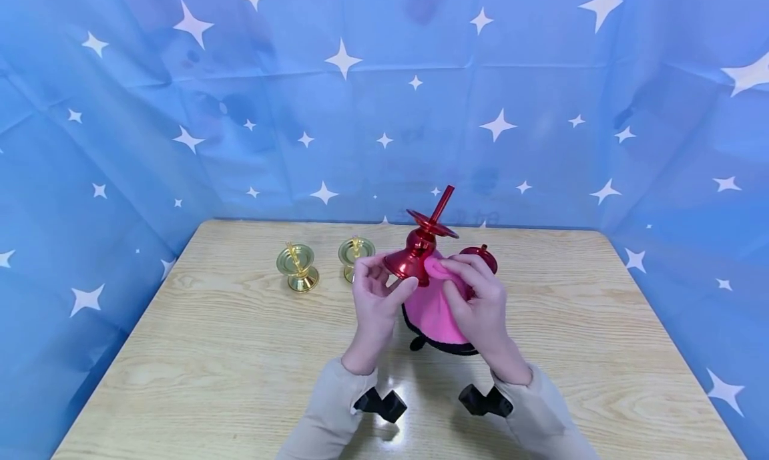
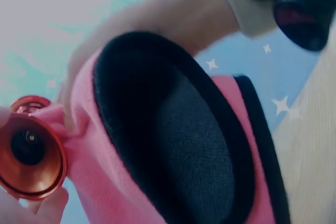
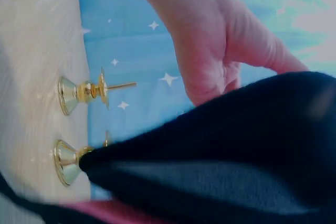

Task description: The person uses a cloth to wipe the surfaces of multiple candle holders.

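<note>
My left hand grips a shiny red candle holder by its flared base, tilted above the table with its stem pointing up and right. In the left wrist view, the hollow underside of that candle holder shows. Against its side my right hand pinches a bunched part of a pink cloth. The cloth hangs below, edged in black, and its dark lining gapes towards the left wrist camera. Behind the right hand stands a second red candle holder, partly hidden.
Two gold candle holders stand upright at the left back of the wooden table; the nearer hand partly covers one. A blue curtain with white stars hangs behind the table. Black cameras sit on both wrists.
</note>
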Demonstrator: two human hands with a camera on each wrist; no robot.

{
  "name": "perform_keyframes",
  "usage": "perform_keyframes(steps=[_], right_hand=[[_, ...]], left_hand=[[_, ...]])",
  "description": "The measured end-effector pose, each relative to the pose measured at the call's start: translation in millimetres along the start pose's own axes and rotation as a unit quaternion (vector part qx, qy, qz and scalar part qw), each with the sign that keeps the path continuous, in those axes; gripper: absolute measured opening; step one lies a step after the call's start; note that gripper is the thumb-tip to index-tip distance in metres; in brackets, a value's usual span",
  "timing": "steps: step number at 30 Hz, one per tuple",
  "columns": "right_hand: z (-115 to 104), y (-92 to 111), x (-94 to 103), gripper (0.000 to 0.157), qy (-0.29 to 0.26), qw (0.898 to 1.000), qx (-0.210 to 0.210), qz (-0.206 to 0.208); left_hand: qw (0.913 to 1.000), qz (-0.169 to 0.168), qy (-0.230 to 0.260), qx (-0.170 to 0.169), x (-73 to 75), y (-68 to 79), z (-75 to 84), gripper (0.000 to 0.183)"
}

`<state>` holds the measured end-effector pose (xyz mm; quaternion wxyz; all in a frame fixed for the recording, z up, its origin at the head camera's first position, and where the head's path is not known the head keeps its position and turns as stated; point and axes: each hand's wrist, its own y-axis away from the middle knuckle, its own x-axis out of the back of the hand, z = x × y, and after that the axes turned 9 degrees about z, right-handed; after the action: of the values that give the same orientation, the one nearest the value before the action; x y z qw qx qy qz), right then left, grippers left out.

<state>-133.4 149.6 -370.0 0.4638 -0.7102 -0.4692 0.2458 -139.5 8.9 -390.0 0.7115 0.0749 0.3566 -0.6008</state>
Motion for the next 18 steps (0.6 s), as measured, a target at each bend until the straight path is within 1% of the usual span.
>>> perform_keyframes(steps=[3, 6, 9, 10, 12, 15, 17, 18], right_hand=[[4.6, 1.5, -0.5, 0.02, -0.033, 0.997, -0.069, -0.01], [7.4, 1.3, -0.7, 0.019, -0.053, 0.992, -0.115, -0.018], [9.1, 0.0, -0.8, 0.018, -0.054, 0.986, -0.159, -0.025], [9.5, -0.5, -0.6, 0.018, -0.053, 0.982, -0.179, -0.026], [9.5, -1.2, 0.0, 0.019, -0.059, 0.971, -0.231, -0.021], [8.2, -1.1, 2.1, 0.021, -0.064, 0.952, -0.3, 0.002], [7.4, -0.4, 4.0, 0.022, -0.063, 0.944, -0.324, 0.018], [7.2, 0.0, 5.0, 0.022, -0.06, 0.943, -0.326, 0.023]], left_hand=[[0.9992, -0.008, 0.01, 0.037, 1.0, -0.4, -0.7, 0.052], [0.9972, -0.017, 0.008, 0.073, 2.0, -0.7, -0.8, 0.051], [0.9934, -0.015, 0.009, 0.113, 2.5, -0.9, 0.7, 0.047], [0.9919, -0.014, 0.01, 0.126, 2.6, -0.8, 1.2, 0.044], [0.9881, -0.012, 0.016, 0.152, 2.4, -0.9, 2.5, 0.041], [0.9807, -0.014, 0.041, 0.191, 1.6, -1.7, 4.2, 0.042], [0.9749, -0.015, 0.065, 0.212, 1.4, -2.5, 4.6, 0.042], [0.973, -0.015, 0.073, 0.218, 1.3, -2.9, 4.6, 0.04]])
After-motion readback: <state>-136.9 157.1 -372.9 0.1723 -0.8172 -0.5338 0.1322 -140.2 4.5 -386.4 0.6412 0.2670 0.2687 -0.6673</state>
